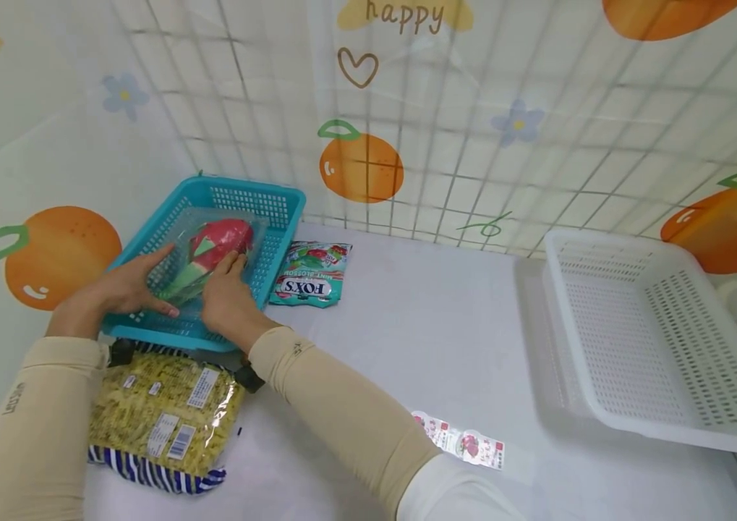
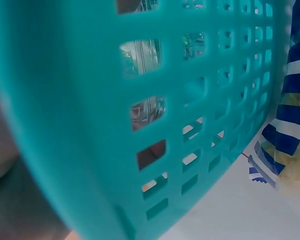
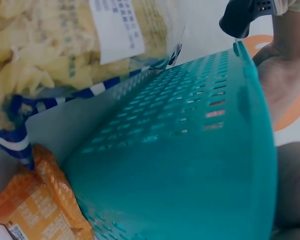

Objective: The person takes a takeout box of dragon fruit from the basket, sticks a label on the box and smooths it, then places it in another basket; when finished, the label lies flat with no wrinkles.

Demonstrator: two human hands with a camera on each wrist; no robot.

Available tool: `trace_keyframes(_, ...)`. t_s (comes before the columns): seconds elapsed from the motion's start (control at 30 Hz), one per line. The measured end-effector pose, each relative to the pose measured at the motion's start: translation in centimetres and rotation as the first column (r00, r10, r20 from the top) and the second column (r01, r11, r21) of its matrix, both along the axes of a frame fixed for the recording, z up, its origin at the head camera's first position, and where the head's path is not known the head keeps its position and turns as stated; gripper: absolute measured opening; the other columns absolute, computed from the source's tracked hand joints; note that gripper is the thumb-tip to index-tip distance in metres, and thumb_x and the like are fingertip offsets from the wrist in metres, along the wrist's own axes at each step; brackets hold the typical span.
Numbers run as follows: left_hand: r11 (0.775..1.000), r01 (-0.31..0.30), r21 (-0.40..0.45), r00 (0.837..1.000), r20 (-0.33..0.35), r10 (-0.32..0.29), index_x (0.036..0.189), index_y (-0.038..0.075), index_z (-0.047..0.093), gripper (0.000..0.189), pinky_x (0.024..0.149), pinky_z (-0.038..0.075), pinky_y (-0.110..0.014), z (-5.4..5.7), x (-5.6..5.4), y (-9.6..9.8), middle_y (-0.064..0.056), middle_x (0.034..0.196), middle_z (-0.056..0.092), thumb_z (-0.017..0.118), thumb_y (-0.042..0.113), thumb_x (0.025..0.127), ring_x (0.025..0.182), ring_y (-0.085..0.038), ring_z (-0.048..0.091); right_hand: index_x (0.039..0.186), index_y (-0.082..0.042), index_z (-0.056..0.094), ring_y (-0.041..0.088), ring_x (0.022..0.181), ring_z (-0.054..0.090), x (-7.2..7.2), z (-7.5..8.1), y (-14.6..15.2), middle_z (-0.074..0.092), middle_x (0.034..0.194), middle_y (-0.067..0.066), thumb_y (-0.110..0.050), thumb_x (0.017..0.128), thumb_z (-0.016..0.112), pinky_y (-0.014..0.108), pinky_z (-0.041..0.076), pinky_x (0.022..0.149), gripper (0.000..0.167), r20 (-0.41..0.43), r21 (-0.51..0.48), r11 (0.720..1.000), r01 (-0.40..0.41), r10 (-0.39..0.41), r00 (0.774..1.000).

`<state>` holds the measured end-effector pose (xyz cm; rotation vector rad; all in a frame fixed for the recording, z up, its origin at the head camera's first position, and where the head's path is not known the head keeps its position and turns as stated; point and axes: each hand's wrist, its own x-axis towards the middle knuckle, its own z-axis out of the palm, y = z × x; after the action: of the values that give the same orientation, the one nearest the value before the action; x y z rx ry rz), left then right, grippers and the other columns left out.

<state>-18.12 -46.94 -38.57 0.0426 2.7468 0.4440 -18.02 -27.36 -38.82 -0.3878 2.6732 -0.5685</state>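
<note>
A clear plastic package [image 1: 217, 242] with a red and green item inside lies in the turquoise basket [image 1: 286, 210]. At its lower left edge is my left hand [image 1: 130, 289], thumb and fingers spread wide. My right hand [image 1: 230, 300] reaches over the basket's near right side, its extended fingers touching the package from the right. The wrist views mostly show the turquoise basket wall [image 2: 95, 115] with its square holes, and the hands' fingertips are hidden there.
A bag of yellow pasta [image 1: 166, 412] lies before the basket, beside an orange packet [image 3: 45, 205]. A green candy bag [image 1: 312, 275] is right of the basket. Printed labels [image 1: 466, 443] lie near my right sleeve. At the right stands a white basket [image 1: 576, 347].
</note>
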Motion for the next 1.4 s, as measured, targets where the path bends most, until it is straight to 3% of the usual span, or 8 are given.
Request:
trace_keyframes(0.17,1.000,-0.004,0.005,1.000,0.008,0.004,0.164,0.009,-0.007,0.138,0.106,0.029,-0.079,0.3,-0.1,0.4,-0.041,0.162,0.008,0.088,0.053,0.073,0.142,-0.065,0.015,0.164,-0.016,-0.006,0.010,0.044,0.055,-0.1,0.0,0.0,0.001,0.174,0.000,-0.022,0.101,0.062,0.024,0.039,0.040,0.093,-0.004,0.037,0.999,0.004,-0.004,1.000)
trace_keyframes(0.4,1.000,0.009,0.003,1.000,-0.003,-0.009,0.163,0.007,-0.007,0.137,0.109,0.026,-0.078,0.6,0.0,0.3,-0.039,0.163,0.007,0.090,0.046,0.074,0.143,-0.065,0.015,0.165,-0.018,-0.005,0.012,0.049,0.058,0.0,0.1,0.3,0.003,0.173,-0.001,-0.028,0.099,0.067,0.024,0.043,0.043,0.098,0.016,-0.023,1.000,0.011,-0.011,1.000)
trace_keyframes(0.63,1.000,-0.004,0.029,1.000,0.004,0.004,0.164,0.011,-0.006,0.136,0.106,0.030,-0.078,1.2,0.5,0.1,-0.038,0.164,0.008,0.088,0.050,0.074,0.142,-0.065,0.018,0.164,-0.016,-0.007,0.011,0.050,0.060,0.1,0.6,0.3,0.000,0.174,0.000,-0.039,0.095,0.072,0.023,0.046,0.047,0.108,0.034,-0.050,0.999,-0.008,0.009,0.999)
trace_keyframes(0.83,0.999,0.000,0.047,0.999,-0.033,0.001,0.164,0.008,0.000,0.132,0.109,0.026,-0.078,1.8,0.4,0.8,-0.035,0.165,0.009,0.089,0.048,0.074,0.145,-0.062,0.016,0.164,-0.014,-0.008,0.012,0.053,0.062,-0.2,1.0,1.0,-0.002,0.174,0.003,-0.037,0.095,0.072,0.022,0.047,0.051,0.108,0.018,-0.090,0.995,-0.040,0.042,0.999)
trace_keyframes(1.17,0.999,-0.014,0.033,1.000,-0.015,0.014,0.165,0.009,-0.001,0.135,0.107,0.030,-0.078,2.5,1.1,0.6,-0.036,0.165,0.009,0.087,0.054,0.073,0.143,-0.063,0.019,0.164,-0.020,-0.009,0.017,0.049,0.059,0.6,1.7,1.1,-0.004,0.174,-0.002,-0.033,0.095,0.073,0.026,0.044,0.044,0.108,0.062,-0.157,0.988,0.008,0.001,0.998)
trace_keyframes(1.23,0.999,-0.013,0.041,1.000,-0.023,0.014,0.165,0.009,0.000,0.133,0.107,0.030,-0.078,2.7,1.2,0.7,-0.036,0.165,0.010,0.087,0.052,0.073,0.143,-0.063,0.019,0.165,-0.023,-0.007,0.018,0.054,0.062,0.6,1.8,1.2,-0.005,0.174,-0.002,-0.033,0.095,0.073,0.027,0.044,0.044,0.107,0.053,-0.171,0.985,0.008,0.001,0.999)
trace_keyframes(1.33,0.999,-0.013,0.049,0.999,-0.039,0.015,0.165,0.008,0.002,0.133,0.107,0.029,-0.078,3.1,1.2,0.9,-0.035,0.165,0.010,0.088,0.053,0.073,0.143,-0.063,0.019,0.165,-0.027,-0.002,0.021,0.082,0.071,0.7,2.1,1.5,-0.005,0.174,-0.002,-0.037,0.096,0.071,0.027,0.044,0.045,0.101,0.036,-0.163,0.987,0.001,0.005,0.999)
trace_keyframes(1.4,0.999,-0.016,0.045,0.999,-0.043,0.018,0.165,0.009,0.003,0.133,0.107,0.030,-0.077,3.4,1.3,1.1,-0.034,0.166,0.010,0.087,0.054,0.073,0.144,-0.062,0.020,0.165,-0.029,0.001,0.023,0.090,0.070,0.7,2.3,1.6,-0.006,0.173,-0.002,-0.040,0.096,0.069,0.027,0.044,0.045,0.097,0.033,-0.144,0.989,-0.004,0.009,0.999)
